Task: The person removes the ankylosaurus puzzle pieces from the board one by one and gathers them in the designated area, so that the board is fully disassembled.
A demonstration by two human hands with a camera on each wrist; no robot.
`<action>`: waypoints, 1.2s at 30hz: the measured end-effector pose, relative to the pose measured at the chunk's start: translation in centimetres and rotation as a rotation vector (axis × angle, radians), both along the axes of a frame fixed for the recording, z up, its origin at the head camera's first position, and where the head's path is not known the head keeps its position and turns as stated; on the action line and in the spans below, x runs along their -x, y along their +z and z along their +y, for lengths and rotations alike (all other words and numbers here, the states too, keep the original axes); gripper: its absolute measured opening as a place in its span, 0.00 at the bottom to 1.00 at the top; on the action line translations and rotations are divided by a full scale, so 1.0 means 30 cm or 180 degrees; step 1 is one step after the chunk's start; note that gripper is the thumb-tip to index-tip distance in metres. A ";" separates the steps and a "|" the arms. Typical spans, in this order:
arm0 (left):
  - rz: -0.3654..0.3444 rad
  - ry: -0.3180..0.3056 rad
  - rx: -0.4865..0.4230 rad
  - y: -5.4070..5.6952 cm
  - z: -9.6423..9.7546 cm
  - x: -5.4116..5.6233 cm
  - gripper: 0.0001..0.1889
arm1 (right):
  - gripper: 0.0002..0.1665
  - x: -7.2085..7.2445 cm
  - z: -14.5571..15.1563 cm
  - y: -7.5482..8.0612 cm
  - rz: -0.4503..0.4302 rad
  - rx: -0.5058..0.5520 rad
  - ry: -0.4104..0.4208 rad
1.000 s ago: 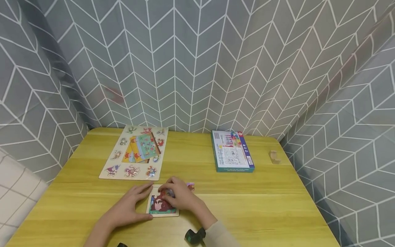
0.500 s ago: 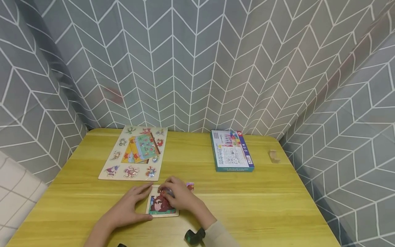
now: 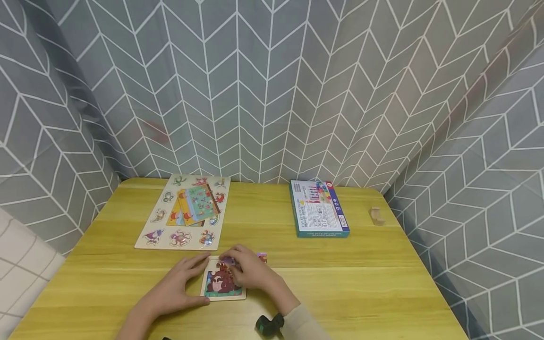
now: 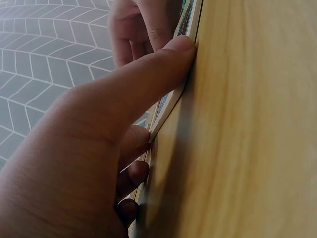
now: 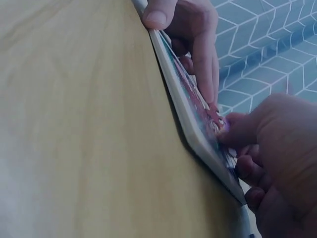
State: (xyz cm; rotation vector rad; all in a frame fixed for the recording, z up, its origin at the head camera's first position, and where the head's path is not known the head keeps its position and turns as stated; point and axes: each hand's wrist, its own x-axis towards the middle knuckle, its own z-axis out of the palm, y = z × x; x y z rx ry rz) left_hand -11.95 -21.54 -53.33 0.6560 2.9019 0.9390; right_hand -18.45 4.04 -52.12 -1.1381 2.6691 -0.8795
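At the head view's lower centre, the puzzle piece [image 3: 229, 260] pinched by the right hand [image 3: 251, 270] now shows purple, earlier bluish grey

- A yellow, wood-grained table [image 3: 361, 278] with rounded far corners carries everything.
- Near its far left corner lies a large cream board [image 3: 166, 236] printed with sea creatures.
- Right of the middle, toward the back, a flat rectangular teal-sided box [image 3: 318, 208] lies printed face up.
- Near the right edge sits a small light-brown block [image 3: 376, 216].
- Nearer the front lies a square, pale-framed jigsaw tray [image 3: 225, 298].
- Just beyond it, rightward, lies a small purple-and-reddish piece [image 3: 262, 257].
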 end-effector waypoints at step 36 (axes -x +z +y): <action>-0.0052 -0.0011 -0.0019 -0.010 -0.004 0.006 0.55 | 0.20 0.000 0.004 0.015 0.0147 -0.0038 -0.0012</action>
